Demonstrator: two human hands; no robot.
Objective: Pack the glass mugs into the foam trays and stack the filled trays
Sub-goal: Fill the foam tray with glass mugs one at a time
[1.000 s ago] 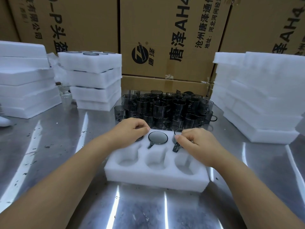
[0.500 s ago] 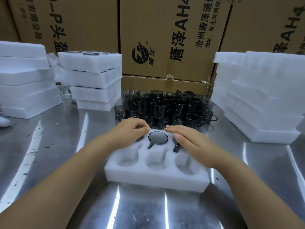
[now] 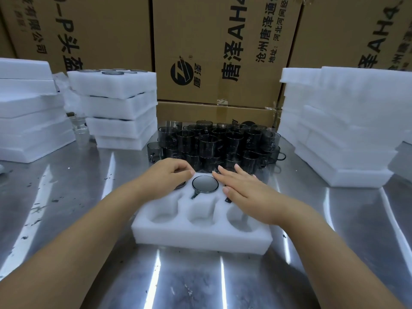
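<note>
left hand [image 3: 169,173] curled round far-left mug [image 3: 180,186] | right hand [image 3: 244,189] flat, covering far-right mug [image 3: 227,199] | middle mug [image 3: 205,184] between them

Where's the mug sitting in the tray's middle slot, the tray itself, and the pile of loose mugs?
middle mug [image 3: 205,184], head view, its round top face
foam tray [image 3: 200,239], head view, front wall
loose mugs [image 3: 209,143], head view, one mug mid-pile

Your foam tray [image 3: 200,239] is plain white. The mug [image 3: 205,184] in it shows smoky grey glass with a darker rim, the same tint as the mugs [image 3: 214,143] behind. The foam stacks [image 3: 116,108] are white too. Your table [image 3: 66,197] is shiny silver, flecked with dark specks. The boxes [image 3: 200,41] are brown with black lettering and a round black logo.
</note>
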